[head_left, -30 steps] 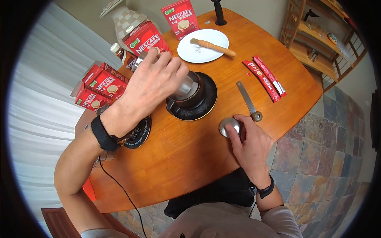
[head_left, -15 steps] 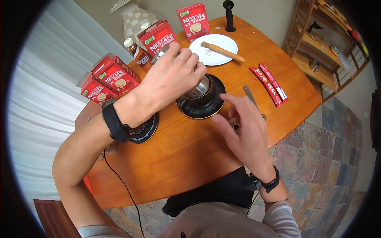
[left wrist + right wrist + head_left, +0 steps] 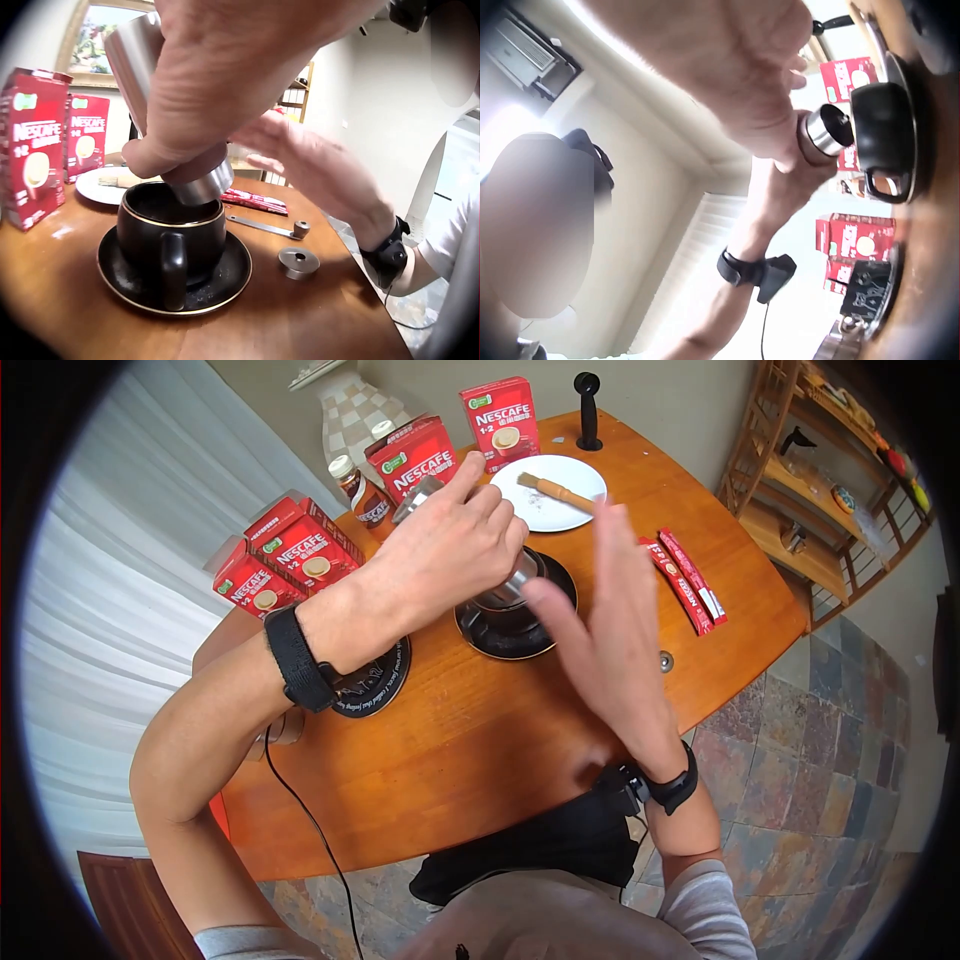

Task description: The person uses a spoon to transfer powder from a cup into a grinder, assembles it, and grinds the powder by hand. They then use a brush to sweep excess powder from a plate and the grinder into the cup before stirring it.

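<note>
My left hand (image 3: 455, 545) grips a steel cylinder that looks like a hand coffee grinder (image 3: 136, 64). It is tilted, its lower end at the mouth of a black cup (image 3: 146, 232). The cup stands on a black saucer (image 3: 217, 289) with dark specks on it. My right hand (image 3: 615, 625) is raised beside the cup with straight fingers, blurred, its thumb overlapping the grinder's lower end in the head view. On the table near it lie a round steel lid (image 3: 298, 262) with a central hole and a flat crank handle (image 3: 259, 226) with a knob.
Behind the cup is a white plate (image 3: 545, 520) with a wooden-handled brush (image 3: 560, 492). Red sachets (image 3: 688, 582) lie to the right. Several red Nescafe boxes (image 3: 415, 460) and a bottle (image 3: 365, 500) line the far left side. A dark round coaster (image 3: 378, 685) sits under my left forearm.
My right hand has let go of the round lid, leaving it on the table, and risen toward the grinder. My left hand still holds the grinder tilted over the cup.
</note>
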`<state>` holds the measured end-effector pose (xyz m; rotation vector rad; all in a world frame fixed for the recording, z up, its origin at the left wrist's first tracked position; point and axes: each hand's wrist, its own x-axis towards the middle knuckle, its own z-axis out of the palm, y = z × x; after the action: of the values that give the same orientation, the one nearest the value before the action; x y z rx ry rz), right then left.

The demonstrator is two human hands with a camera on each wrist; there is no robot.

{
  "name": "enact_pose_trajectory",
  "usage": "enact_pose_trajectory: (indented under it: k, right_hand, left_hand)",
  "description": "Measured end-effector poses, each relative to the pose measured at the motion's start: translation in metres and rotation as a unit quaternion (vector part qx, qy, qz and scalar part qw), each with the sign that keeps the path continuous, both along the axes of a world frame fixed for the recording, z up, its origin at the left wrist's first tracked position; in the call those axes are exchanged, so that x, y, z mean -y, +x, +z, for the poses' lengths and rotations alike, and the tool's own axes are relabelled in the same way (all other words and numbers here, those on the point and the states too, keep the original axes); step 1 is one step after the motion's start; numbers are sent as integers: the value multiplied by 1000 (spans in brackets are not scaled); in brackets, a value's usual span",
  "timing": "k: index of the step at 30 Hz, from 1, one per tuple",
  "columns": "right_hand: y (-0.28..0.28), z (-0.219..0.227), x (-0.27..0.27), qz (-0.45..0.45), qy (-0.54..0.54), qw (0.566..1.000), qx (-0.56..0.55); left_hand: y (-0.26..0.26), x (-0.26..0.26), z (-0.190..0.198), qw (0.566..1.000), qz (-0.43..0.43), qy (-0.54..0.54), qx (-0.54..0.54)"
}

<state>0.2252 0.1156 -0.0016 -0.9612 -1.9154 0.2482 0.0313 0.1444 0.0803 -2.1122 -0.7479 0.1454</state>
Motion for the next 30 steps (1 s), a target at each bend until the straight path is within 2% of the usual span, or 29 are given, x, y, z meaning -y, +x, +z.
enact_pose_trajectory:
  k: [1, 2, 5, 6, 9, 10, 13, 14, 17, 18, 21, 22, 25, 26, 30]
  right_hand:
    - [1, 1, -1, -41, 18, 998, -32]
    - [-5, -10, 1, -31, 48, 998, 9]
    - [-13, -19, 5, 60, -30, 995, 67]
    - [-10, -16, 2, 18, -27, 999, 22]
    - [-8, -16, 0, -26, 41, 999, 4]
    - [-14, -10, 7, 39, -35, 995, 83]
    - [-10, -18, 1, 29, -28, 998, 50]
    - [-6, -15, -5, -29, 11, 999, 20]
    - [-12, -20, 1, 48, 14, 992, 112]
    - [-14, -26, 4, 84, -39, 991, 93]
    - [2, -10, -14, 12, -74, 996, 53]
    - [3, -9, -20, 0, -44, 999, 23]
    - [-1, 0, -29, 116, -109, 987, 8]
    - [-6, -3, -32, 106, -90, 990, -8]
    - [-13, 17, -44, 134, -196, 971, -4]
  left_hand:
    - [1, 0, 1, 1000, 1, 5, -2]
    - [2, 1, 2, 1000, 0, 9, -5]
    - [5, 0, -1, 1000, 1, 3, -5]
    - [2, 0, -1, 1000, 7, 1, -5]
    - [1, -1, 2, 1000, 10, 15, -9]
    - [1, -1, 1, 999, 11, 21, -23]
    - [1, -3, 3, 998, 21, 31, -50]
    - [-1, -2, 3, 998, 31, 22, -53]
    - [0, 1, 4, 995, 40, 30, -91]
    - [2, 0, 5, 993, 37, 40, -108]
    - [-1, -1, -1, 995, 52, 25, -84]
    - [-1, -1, -1, 995, 47, 28, -78]
    - [3, -4, 0, 994, 48, 38, -96]
    - [5, -5, 1, 992, 53, 40, -104]
    - [6, -7, 3, 988, 65, 52, -132]
